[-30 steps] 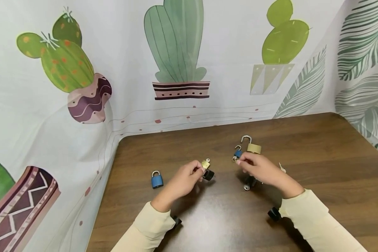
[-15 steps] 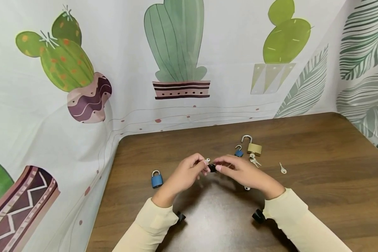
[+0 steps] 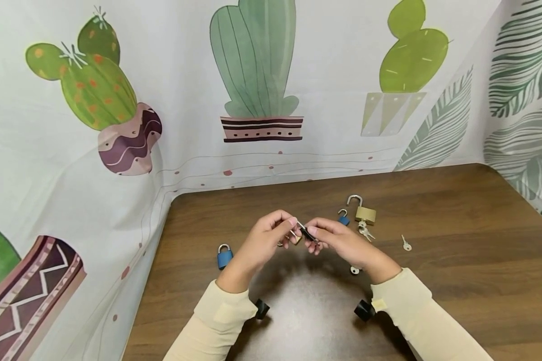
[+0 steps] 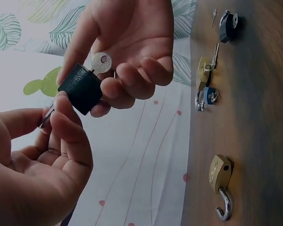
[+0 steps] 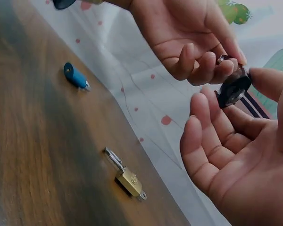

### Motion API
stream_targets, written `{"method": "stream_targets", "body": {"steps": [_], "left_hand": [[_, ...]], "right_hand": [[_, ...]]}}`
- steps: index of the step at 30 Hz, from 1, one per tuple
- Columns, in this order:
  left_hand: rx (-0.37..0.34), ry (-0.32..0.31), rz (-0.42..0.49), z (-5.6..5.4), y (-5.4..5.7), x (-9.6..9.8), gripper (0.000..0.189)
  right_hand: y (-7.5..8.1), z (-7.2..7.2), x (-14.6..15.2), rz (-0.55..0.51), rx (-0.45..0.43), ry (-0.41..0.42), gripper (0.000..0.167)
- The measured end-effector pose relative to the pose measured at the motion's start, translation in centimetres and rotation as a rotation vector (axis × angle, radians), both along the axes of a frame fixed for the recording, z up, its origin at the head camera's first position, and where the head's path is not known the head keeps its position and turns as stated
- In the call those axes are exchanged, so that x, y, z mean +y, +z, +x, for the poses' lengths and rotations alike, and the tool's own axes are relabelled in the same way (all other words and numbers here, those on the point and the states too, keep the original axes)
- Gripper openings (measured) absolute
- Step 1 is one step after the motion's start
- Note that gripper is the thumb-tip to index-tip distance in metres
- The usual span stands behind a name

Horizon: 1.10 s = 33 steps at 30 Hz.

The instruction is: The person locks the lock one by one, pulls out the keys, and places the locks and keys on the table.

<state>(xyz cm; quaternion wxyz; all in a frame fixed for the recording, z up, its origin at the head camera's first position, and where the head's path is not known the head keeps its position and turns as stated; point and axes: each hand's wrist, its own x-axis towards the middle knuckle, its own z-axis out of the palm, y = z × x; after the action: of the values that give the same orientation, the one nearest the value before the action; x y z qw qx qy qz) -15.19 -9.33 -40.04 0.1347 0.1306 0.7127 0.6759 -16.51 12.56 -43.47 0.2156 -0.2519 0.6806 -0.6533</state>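
Note:
Both hands hold a black padlock (image 4: 80, 89) above the table. My left hand (image 3: 268, 238) pinches its metal shackle (image 4: 47, 117) between thumb and fingers. My right hand (image 3: 343, 243) grips the dark body, and a round-headed key (image 4: 102, 62) sticks out of its lower end. In the right wrist view the body is tilted and partly covered by fingertips. A small brass padlock (image 4: 220, 172) with its shackle swung open lies on the table; the hands partly hide it in the head view.
A closed blue padlock (image 3: 225, 256) lies at the left. Rightward are a small open blue padlock (image 3: 344, 219), a large open brass padlock (image 3: 366, 214) with keys (image 3: 366, 230), and a loose key (image 3: 406, 244). Another black padlock (image 4: 228, 29) has a key in it.
My right hand has moved left from beside the small blue padlock and taken hold of the black padlock. The left hand has risen slightly, and the black padlock has been lifted and turned.

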Motion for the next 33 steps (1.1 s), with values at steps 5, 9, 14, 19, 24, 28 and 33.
{"method": "stream_targets", "body": {"steps": [5,9,14,19,24,28,33], "left_hand": [[0.055,0.057,-0.026,0.1,0.0,0.3,0.02],[0.075,0.114,-0.053,0.2,-0.1,0.6,0.02],[0.053,0.142,-0.06,0.2,-0.3,0.7,0.022],[0.028,0.087,-0.023,0.2,-0.6,0.7,0.031],[0.096,0.079,-0.083,0.2,-0.8,0.5,0.037],[0.126,0.116,-0.071,0.2,-0.9,0.6,0.04],[0.148,0.16,-0.002,0.2,-0.8,0.8,0.038]], "right_hand": [[-0.3,0.1,0.2,-0.089,-0.064,-0.025,0.02],[-0.3,0.2,0.3,-0.171,-0.109,-0.014,0.01],[-0.4,0.3,0.4,-0.196,-0.114,-0.012,0.005],[-0.3,0.4,0.4,-0.192,-0.086,-0.065,0.004],[0.0,0.4,0.1,-0.106,0.018,-0.176,0.01],[0.4,0.7,-0.3,-0.019,0.12,-0.259,0.025],[0.7,1.3,-1.0,0.026,0.262,-0.318,0.05]]}}
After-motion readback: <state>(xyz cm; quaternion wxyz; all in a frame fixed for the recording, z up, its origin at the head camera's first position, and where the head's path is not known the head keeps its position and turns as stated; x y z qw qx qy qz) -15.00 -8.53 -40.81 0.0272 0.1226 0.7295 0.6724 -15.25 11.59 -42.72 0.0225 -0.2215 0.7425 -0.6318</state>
